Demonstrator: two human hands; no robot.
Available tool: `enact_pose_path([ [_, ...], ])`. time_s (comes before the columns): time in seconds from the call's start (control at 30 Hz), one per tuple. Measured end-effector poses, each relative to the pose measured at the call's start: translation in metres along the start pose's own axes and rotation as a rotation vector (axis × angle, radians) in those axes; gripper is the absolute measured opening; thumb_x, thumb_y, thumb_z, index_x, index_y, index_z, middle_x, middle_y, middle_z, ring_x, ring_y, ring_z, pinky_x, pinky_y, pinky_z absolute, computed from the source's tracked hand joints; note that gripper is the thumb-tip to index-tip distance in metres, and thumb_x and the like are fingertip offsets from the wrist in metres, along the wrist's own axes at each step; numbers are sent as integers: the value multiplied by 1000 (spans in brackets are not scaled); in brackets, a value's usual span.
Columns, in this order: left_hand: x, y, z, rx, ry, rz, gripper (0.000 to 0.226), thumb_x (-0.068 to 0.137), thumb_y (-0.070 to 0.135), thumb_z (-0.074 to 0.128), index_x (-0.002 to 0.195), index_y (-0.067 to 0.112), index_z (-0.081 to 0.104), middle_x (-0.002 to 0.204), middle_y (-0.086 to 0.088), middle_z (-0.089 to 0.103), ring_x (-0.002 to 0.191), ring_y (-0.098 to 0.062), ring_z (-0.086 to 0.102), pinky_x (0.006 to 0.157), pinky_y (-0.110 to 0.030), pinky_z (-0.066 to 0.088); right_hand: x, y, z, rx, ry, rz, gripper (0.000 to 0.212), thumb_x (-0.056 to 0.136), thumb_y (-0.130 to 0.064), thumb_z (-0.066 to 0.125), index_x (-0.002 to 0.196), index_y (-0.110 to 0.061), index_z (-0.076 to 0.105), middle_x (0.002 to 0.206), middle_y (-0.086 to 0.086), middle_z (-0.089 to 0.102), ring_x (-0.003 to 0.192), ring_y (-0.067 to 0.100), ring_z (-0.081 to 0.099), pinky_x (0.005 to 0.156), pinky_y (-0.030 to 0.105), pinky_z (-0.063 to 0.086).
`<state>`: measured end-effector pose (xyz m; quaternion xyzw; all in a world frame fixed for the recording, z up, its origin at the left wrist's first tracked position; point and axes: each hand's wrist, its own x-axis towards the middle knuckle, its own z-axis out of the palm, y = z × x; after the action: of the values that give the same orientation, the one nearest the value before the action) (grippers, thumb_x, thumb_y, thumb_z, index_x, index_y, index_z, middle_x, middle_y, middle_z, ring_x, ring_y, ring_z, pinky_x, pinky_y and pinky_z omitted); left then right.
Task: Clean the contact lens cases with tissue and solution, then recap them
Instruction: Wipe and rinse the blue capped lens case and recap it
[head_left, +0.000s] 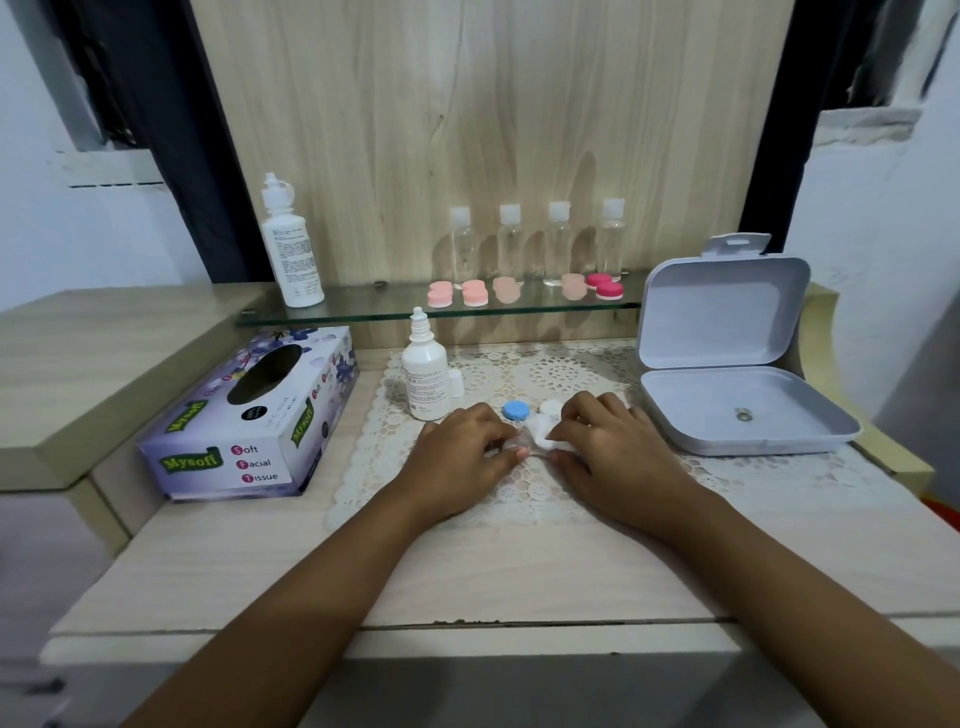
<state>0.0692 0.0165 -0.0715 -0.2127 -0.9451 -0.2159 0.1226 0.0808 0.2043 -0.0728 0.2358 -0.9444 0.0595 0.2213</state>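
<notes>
Left hand (462, 447): fingers curled, tips pinching one end of the lens case (523, 448), low over the lace mat (519, 499).
Right hand (608, 441): fingers curled too, thumb and fingertips gripping a wad of tissue (543, 435) pressed against the case.
Lens case: between the 2 hands, mostly hidden, so only a pale clear sliver shows.
Caps: a blue cap (516, 410) and a white cap (550, 407) lie side by side on the mat, just behind the hands.
Solution bottle (426, 376): small, white, upright on the mat behind the left hand.
Tissue box (249, 415): left of the mat, on the table.
Grey box (727, 410): right of the mat, with its lid standing open.
Glass shelf (363, 312): holds a taller white bottle (291, 249), 4 clear bottles (510, 244) and a row of pink cases (475, 293).
</notes>
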Motion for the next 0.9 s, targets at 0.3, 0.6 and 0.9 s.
enact_pose_path([
  [0.3, 0, 0, -1, 1, -4, 12, 27, 90, 39, 55, 107, 23, 68, 98, 6, 57, 92, -12, 53, 82, -34, 43, -1, 6, 8, 248, 44, 30, 42, 79, -51, 40, 93, -26, 70, 103, 3, 57, 85, 27, 54, 68, 40, 45],
  [0.6, -2, 1, -2, -16, 10, 11, 28, 90, 40, 55, 107, 22, 69, 97, 5, 59, 92, -13, 54, 83, -35, 43, -3, 1, 7, 4, 75, 14, 30, 79, -37, 50, 91, -17, 68, 93, 4, 58, 80, 27, 57, 60, 34, 39],
  [0.9, -1, 1, -1, -12, 8, 13, 24, 90, 37, 56, 103, 22, 69, 89, 9, 52, 91, -13, 52, 83, -35, 42, -4, 6, 11, 251, 55, 36, 24, 81, -41, 50, 97, -31, 65, 112, 0, 56, 95, 27, 53, 73, 37, 39],
])
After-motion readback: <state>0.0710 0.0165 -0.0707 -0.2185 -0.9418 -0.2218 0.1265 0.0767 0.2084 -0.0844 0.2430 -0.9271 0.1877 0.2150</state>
